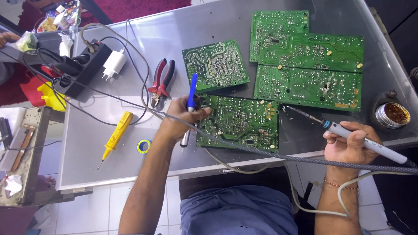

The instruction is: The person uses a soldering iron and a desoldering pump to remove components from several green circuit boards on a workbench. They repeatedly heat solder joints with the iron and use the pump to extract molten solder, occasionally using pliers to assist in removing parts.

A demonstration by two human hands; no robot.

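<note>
A: While the left hand (pixel 180 118) is curled around a blue-and-grey desoldering pump (pixel 190 108), where does it rest?

B: On the left edge of the nearest circuit board (pixel 240 122), fingers wrapped shut around the pump's barrel, thumb side pressed to the board. The pump stands nearly upright in the fist, blue plunger pointing away from the person.

A: And the right hand (pixel 350 146)?

B: Closed in a pen-like grip on a grey soldering iron (pixel 344 132). Its thin tip points up and to the left of that hand, just off the near board's right corner (whether it touches anything I cannot tell). The iron's braided cable (pixel 270 153) runs from the hand's far right back across the near board toward the left hand.

A: What lies beyond the hands?

B: Just past the left hand sit red-handled pliers (pixel 161 82) and a smaller green board (pixel 215 65). Farther left of it lie a yellow tester screwdriver (pixel 114 135) and a small roll of tape (pixel 143 146). Beyond the right hand spreads a large green board (pixel 307 61), and to its right stands a round tin of flux (pixel 393 115). A black power strip (pixel 85 67) with a white charger (pixel 114 63) is well apart, at the table's far left.
</note>
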